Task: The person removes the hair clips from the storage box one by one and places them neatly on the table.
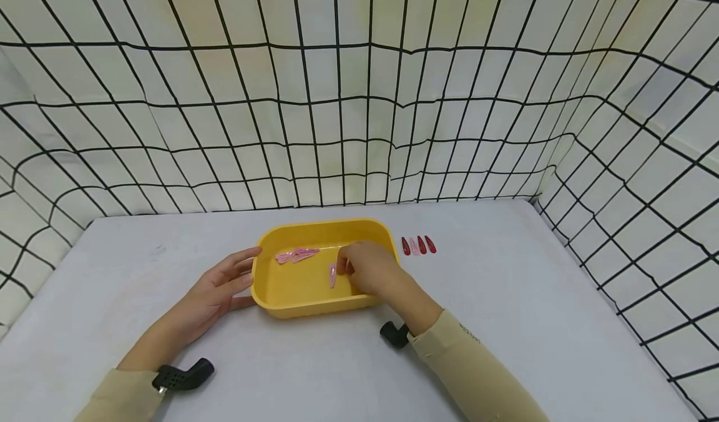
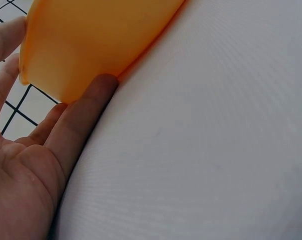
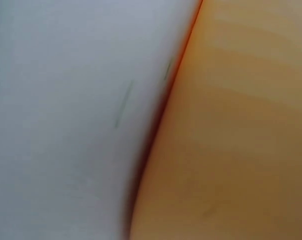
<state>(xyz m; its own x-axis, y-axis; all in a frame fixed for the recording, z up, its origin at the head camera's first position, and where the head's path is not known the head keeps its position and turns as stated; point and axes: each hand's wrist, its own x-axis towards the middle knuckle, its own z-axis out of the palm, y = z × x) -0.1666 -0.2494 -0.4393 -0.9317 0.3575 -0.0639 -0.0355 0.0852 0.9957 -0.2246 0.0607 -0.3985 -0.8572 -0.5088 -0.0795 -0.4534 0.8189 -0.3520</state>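
We see the left hand [image 1: 216,289], fingers relaxed, touching a yellow tray [image 1: 292,310]; the left wrist view alone shows a fingertip [image 2: 105,86] by its base. Inside, the right hand [image 1: 371,269] curls beside a pink clip [image 1: 332,276], hold unclear to us; pink clips [image 1: 298,255] lie beyond.

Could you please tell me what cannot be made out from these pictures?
Head: whether the right hand grips anything; its back hides some fingertips.
Head: how many slender pink hair clips lie heaped; small, overlapping.
Left wrist: inside the yellow rounded plastic tray, hidden by its wall.
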